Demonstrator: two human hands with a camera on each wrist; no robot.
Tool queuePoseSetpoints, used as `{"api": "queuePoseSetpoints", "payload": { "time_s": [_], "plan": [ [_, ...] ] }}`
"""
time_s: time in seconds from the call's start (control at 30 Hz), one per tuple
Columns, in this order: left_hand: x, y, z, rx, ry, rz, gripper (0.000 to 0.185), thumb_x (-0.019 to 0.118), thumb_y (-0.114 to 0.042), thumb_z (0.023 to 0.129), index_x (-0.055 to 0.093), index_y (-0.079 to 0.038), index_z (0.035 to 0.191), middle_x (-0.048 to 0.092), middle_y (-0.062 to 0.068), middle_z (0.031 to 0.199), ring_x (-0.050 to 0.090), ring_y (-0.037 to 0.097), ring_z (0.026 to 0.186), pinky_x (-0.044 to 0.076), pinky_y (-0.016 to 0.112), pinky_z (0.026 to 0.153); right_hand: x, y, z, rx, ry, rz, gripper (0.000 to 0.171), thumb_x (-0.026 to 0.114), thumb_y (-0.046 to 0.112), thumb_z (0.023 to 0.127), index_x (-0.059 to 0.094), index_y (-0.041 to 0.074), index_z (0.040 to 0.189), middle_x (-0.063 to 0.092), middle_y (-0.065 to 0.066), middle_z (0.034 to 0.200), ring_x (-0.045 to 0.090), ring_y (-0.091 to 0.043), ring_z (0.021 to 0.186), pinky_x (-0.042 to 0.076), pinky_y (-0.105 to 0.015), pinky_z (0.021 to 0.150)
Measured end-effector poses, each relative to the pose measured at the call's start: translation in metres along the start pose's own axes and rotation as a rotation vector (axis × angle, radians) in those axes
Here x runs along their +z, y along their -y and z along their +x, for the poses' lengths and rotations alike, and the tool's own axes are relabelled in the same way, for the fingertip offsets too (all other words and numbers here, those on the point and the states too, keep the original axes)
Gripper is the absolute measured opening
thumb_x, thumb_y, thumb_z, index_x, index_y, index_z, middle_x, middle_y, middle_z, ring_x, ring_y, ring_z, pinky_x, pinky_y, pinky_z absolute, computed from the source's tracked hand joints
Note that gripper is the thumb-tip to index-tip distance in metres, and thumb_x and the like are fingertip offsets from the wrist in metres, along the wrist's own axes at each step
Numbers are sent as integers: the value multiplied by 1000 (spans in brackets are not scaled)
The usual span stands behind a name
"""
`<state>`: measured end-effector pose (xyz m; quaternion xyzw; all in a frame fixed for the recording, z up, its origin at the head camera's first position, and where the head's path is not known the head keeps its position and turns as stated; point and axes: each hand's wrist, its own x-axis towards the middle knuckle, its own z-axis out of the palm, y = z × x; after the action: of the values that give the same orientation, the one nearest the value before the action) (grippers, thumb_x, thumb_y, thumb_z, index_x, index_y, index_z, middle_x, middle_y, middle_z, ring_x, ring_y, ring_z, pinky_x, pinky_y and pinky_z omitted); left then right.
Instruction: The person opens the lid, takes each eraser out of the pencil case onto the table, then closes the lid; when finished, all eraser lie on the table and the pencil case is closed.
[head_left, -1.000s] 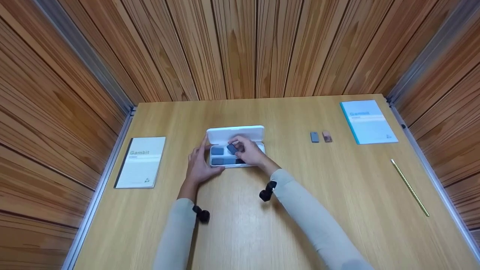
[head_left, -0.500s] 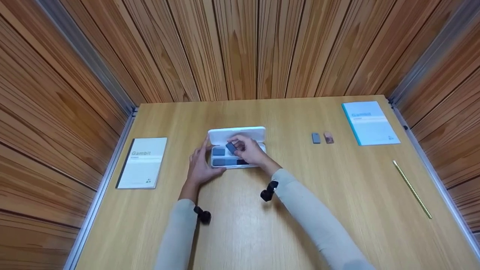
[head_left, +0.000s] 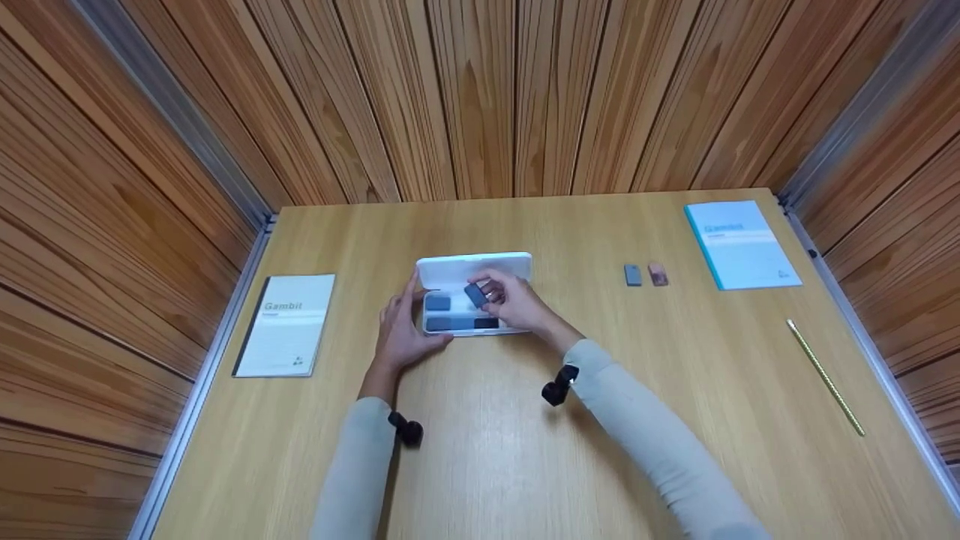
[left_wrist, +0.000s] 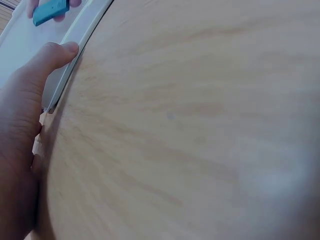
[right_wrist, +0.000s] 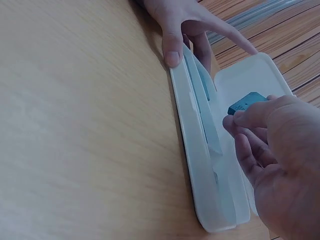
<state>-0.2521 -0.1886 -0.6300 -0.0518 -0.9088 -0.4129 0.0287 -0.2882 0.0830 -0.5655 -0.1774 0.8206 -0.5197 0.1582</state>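
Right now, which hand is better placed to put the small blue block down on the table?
The right hand: it already pinches the blue block, while the left hand steadies the white case.

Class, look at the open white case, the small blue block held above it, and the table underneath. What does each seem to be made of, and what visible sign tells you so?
Case: probably plastic, semi-translucent white with a smooth matte look; its walls are thin and moulded.
Blue block: unclear, perhaps rubber or plastic; dull, flat teal-blue faces, pinched by the right hand.
Table: wood or wood-look laminate; pale grain lines, low sheen.

Case (right_wrist: 200,150) translucent white plastic, smooth; table (head_left: 675,420) matt light wood grain; booklets (head_left: 285,322) glossy paper.
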Motion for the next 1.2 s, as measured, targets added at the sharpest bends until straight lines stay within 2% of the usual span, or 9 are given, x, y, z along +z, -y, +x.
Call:
{"api": "queuePoseSetpoints", "payload": {
  "time_s": [0.3,0.57,0.7,0.87,1.2],
  "plan": [
    [0,1,-1,-24,4,-6,140,99,-56,74,9,-43,182,62,5,166,45,34,152,33,63,130,-18,-12,-12,9,-13,30,51,71,-5,105,66,14,152,67,-18,139,68,-30,118,59,-36,101],
    [1,0,-1,-8,0,-8,139,98,-52,75,11,-36,183,62,5,167,45,37,153,28,64,132,-41,-23,-22,3,-11,37,51,72,-5,104,67,14,151,65,-17,136,67,-30,120,59,-35,104],
    [0,0,-1,2,5,-2,139,98,-51,76,12,-34,183,63,5,166,46,37,151,28,62,131,-54,-26,-29,4,-13,18,51,72,-6,104,67,12,151,66,-18,135,66,-29,119,57,-30,102],
    [-1,0,0,-11,12,-8,139,98,-53,75,10,-38,182,62,4,167,45,35,152,31,63,130,-71,-33,-35,23,-25,10,50,72,-5,105,67,9,152,68,-19,134,66,-26,116,55,-22,97],
    [-1,0,-1,-29,15,-7,140,98,-58,74,9,-44,181,62,3,166,44,34,151,34,61,127,-106,-47,-43,63,-73,-32,51,73,-4,105,65,6,154,70,-22,132,68,-24,112,55,-17,89]
  ]
}}
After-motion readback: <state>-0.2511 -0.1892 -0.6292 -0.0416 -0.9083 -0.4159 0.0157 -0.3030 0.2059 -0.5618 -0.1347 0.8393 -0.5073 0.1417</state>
